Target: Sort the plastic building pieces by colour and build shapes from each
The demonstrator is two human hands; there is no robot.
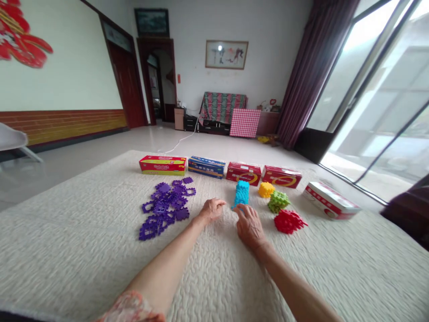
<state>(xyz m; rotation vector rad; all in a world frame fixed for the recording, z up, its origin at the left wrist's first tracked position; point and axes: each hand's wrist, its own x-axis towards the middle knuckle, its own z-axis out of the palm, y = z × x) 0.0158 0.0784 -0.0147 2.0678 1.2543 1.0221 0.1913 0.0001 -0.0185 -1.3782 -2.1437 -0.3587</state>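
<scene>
A row of light-blue toothed building pieces [242,190] stands upright on the pale quilted cover, reaching toward me. My right hand [250,224] is at its near end, fingers bent around a blue piece there; the fingers partly hide it. Just left of it, my left hand [213,210] hovers low over the cover with fingers pointing right, and I see nothing in it. Purple toothed pieces [167,201] lie in a loose, flat heap to the left. On the right are clusters of yellow pieces [266,189], green pieces [278,201] and red pieces [289,222].
Behind the pieces stand a red-and-yellow box [162,166], a blue box [206,167] and two dark red boxes [243,173]. A white box [331,201] sits at the right. Beyond the quilted cover [100,214] are tiled floor, a cloth-draped cabinet [223,107] and glass doors.
</scene>
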